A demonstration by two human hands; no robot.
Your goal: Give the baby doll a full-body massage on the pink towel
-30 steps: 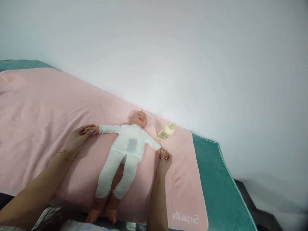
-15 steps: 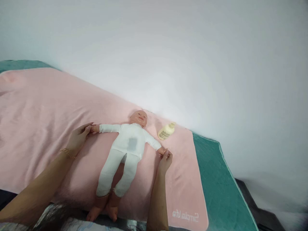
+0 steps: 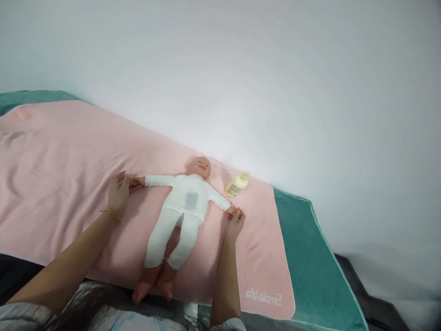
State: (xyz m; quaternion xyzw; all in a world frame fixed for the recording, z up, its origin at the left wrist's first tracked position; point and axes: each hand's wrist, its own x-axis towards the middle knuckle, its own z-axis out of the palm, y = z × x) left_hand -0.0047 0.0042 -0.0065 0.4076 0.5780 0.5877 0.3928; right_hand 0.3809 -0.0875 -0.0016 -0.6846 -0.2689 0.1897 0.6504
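Note:
A baby doll (image 3: 188, 197) with a white cloth body lies on its back on a pink blanket (image 3: 86, 184), arms stretched out to both sides and bare feet towards me. My left hand (image 3: 119, 193), a gold bracelet at its wrist, is closed around the tips of the doll's hand on the left. On the other side my right hand (image 3: 236, 223) pinches the doll's other hand between thumb and fingers. A pale yellow pump bottle (image 3: 237, 185) lies tilted on the blanket, just beyond the doll's right-side arm.
Under the pink blanket a green cover (image 3: 310, 248) shows at the right and far left. A white wall (image 3: 241, 82) rises directly behind the blanket's far edge. Dark furniture (image 3: 375, 299) stands at the lower right. Dark hair (image 3: 86, 308) hangs into the bottom of the view.
My left wrist has turned more upright while the fingers stay on the doll's hand. My right hand keeps its pinch, hardly moved. The view has shifted slightly.

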